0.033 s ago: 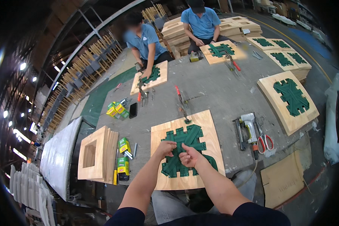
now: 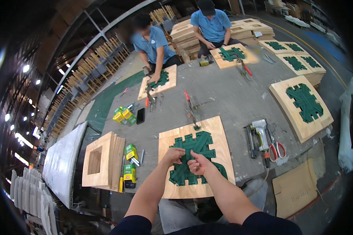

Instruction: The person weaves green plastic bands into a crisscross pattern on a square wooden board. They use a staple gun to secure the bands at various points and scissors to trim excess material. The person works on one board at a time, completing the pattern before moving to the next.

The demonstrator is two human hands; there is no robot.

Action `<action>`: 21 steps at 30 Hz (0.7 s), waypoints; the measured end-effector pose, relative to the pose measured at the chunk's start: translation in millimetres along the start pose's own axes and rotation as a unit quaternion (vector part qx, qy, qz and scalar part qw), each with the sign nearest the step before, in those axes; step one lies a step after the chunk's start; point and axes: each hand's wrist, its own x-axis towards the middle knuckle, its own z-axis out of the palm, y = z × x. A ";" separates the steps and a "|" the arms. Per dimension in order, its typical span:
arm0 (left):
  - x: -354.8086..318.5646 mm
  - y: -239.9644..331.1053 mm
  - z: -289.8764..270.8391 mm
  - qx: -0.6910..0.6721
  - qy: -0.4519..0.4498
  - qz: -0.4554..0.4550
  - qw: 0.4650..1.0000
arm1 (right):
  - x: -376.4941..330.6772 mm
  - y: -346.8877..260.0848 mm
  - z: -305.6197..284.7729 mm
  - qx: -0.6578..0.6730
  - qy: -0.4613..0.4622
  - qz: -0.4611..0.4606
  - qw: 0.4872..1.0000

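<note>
A square plywood frame (image 2: 220, 135) lies on the grey worktable in front of me, its cut-out opening filled with woven green webbing (image 2: 198, 144). My left hand (image 2: 174, 156) pinches a strap of the webbing near the middle left of the weave. Just to its right, almost touching it, my right hand (image 2: 198, 164) is closed on the same green webbing. Both forearms come in from the lower edge.
A staple gun (image 2: 259, 137) and red-handled scissors (image 2: 277, 150) lie to the right. On the left are upright wooden frames (image 2: 102, 160) and green-yellow boxes (image 2: 130, 162). Beyond lie red-handled pliers (image 2: 190, 105) and a phone (image 2: 140, 116). Two people (image 2: 155, 43) work on similar frames at the far edge.
</note>
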 end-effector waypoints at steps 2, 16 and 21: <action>2.5 1.3 -1.4 -0.036 -0.003 -0.022 0.999 | 3.2 -0.9 0.1 0.013 0.012 0.006 1.000; -16.3 0.5 22.4 0.003 0.139 0.014 0.990 | 8.0 13.8 -0.9 -0.038 0.009 -0.085 0.996; -30.2 12.2 31.7 0.076 0.187 0.020 0.979 | 14.5 24.5 8.4 -0.007 0.084 -0.237 0.968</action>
